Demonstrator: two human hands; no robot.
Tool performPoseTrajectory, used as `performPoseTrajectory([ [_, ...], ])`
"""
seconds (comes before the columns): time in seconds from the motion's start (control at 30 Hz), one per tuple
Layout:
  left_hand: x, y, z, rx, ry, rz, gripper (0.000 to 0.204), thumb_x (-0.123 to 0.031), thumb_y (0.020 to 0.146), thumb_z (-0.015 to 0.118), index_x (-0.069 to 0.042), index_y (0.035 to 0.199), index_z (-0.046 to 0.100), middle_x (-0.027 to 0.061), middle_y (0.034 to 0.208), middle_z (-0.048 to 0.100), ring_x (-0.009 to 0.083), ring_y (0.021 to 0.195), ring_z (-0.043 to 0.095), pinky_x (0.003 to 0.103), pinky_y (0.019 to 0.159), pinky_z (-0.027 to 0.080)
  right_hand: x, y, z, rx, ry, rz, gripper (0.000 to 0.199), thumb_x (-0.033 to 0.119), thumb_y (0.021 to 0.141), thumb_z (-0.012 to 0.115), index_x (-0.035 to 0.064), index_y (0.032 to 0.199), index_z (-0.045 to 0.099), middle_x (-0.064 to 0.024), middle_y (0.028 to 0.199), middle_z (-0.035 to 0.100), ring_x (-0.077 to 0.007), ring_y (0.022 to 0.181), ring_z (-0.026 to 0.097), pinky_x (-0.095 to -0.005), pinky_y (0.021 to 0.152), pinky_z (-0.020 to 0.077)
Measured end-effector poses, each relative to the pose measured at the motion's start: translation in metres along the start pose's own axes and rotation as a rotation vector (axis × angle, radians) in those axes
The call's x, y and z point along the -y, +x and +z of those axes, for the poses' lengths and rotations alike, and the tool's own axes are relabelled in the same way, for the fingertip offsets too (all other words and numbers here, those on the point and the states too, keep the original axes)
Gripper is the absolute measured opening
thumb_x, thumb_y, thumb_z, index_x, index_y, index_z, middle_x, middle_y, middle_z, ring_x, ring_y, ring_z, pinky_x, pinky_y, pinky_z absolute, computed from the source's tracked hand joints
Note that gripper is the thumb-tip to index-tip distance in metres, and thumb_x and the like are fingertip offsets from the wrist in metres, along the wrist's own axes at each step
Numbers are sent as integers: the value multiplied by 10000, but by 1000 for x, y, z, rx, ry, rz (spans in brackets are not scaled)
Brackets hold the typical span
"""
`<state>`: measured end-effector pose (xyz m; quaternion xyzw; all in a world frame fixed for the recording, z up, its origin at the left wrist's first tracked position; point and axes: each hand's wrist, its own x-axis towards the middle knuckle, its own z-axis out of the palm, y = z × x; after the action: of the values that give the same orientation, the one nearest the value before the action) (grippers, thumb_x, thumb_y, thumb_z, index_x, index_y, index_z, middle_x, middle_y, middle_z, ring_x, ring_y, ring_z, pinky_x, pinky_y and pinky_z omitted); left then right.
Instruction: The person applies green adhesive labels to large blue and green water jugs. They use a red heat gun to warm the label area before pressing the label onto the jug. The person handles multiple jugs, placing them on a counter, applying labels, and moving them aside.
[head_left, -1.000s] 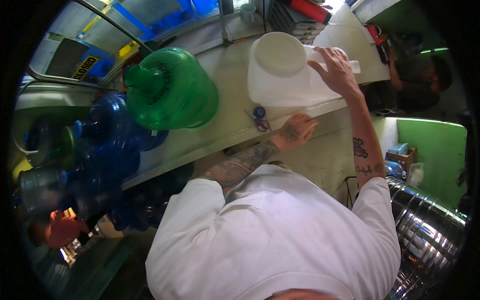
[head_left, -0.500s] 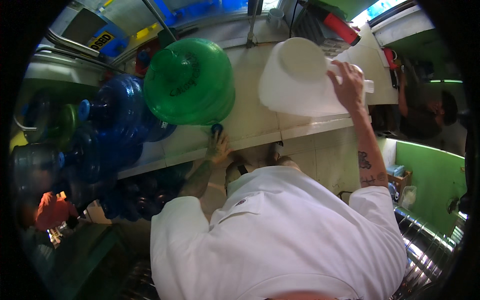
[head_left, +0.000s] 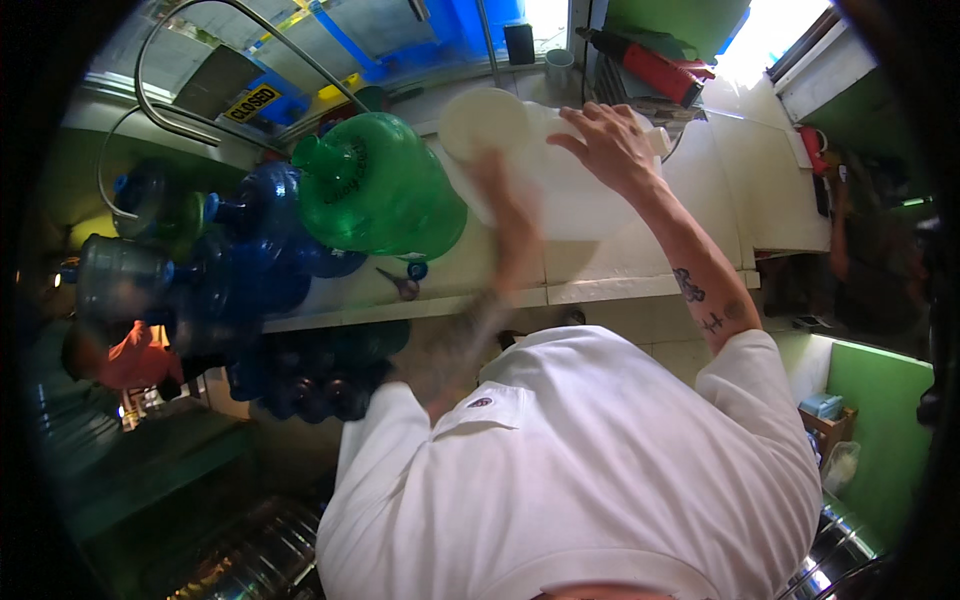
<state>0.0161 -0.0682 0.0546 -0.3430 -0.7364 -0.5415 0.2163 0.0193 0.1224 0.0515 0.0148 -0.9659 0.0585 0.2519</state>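
A white plastic container with a wide round end lies on the pale counter. Resting on its upper side is my right hand, fingers spread, close to the narrow white spout or tap at its right. My left hand is smeared by motion against the round end, so its fingers cannot be read. To the left, a large green water jug is tilted, its neck toward the upper left. A small blue cap and a small dark pair of scissors lie by the counter's front edge.
Several blue water jugs crowd the left, with more below the counter. Curved metal tubing rises at the upper left. A grey mug and a red-bodied tool stand at the back. Another person is at the far right.
My left hand has left the blue cap and moved right and up to the white container. The container has shifted left and my right hand with it. The green jug's neck now points farther left.
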Motion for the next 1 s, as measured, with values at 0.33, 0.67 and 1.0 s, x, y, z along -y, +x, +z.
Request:
performPoseTrajectory([
  [0.33,86,76,-63,659,732,307,757,-501,811,776,-60,1386,558,205,1484,493,428,1399,430,538,1121,398,-16,14,5,-16,125,-29,465,509,928,650,115,1166,712,-94,1059,711,-247,1048,661,-402,963,442],
  [0.67,87,121,-66,759,577,454,504,-345,877,744,-85,1287,611,187,1341,627,376,1264,592,439,1001,533,-17,24,15,-44,173,58,468,485,937,653,69,1145,704,-123,1100,707,-276,1077,654,-418,980,439],
  [1.0,67,175,-87,263,593,223,375,-236,968,656,-93,1315,645,170,1128,736,335,902,741,426,786,588,0,20,9,-41,189,111,556,471,936,672,71,1317,606,-147,1215,664,-296,1143,622,-422,1011,440],
])
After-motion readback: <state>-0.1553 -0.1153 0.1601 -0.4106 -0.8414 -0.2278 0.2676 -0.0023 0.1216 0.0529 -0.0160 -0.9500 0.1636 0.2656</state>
